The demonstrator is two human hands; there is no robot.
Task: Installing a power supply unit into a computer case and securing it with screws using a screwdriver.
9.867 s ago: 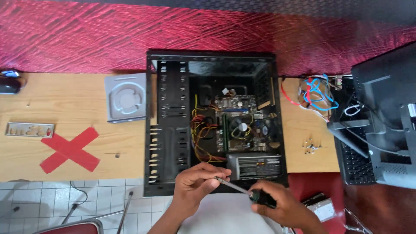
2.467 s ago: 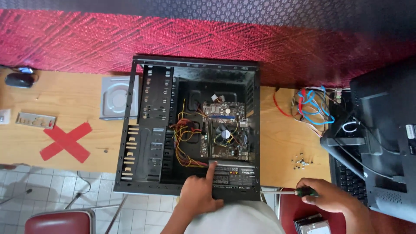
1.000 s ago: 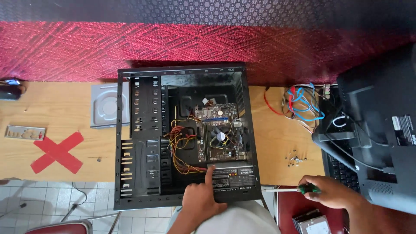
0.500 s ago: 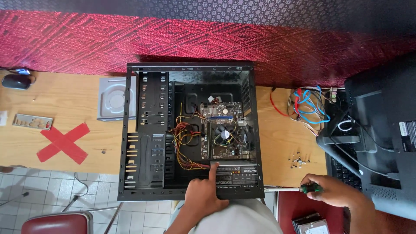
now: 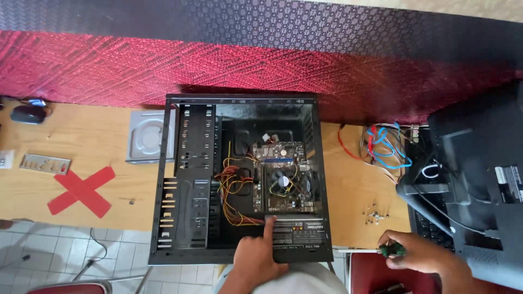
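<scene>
An open black computer case (image 5: 188, 179) lies on its side on the wooden table (image 5: 98, 158). Inside it sit a motherboard (image 5: 286, 177), a bundle of orange and yellow wires (image 5: 234, 193) and a power supply (image 5: 299, 233) near the front. My left hand (image 5: 259, 256) rests at the case's near edge, index finger stretched out and touching the power supply. My right hand (image 5: 417, 256) is off to the right, beyond the case, gripping a screwdriver with a green and black handle (image 5: 391, 250); its shaft points left along the table edge.
Small loose screws (image 5: 375, 213) lie right of the case. Blue and red cables (image 5: 387, 147) are piled at the back right, beside a dark monitor (image 5: 479, 179) and keyboard. Left of the case are a grey metal panel (image 5: 144, 136), a red tape cross (image 5: 81, 190), a metal plate (image 5: 44, 163) and a mouse (image 5: 26, 113).
Ten seconds ago both hands held the screwdriver in front of the case. Since then the right hand carried it off to the right, and the left index finger settled on the power supply.
</scene>
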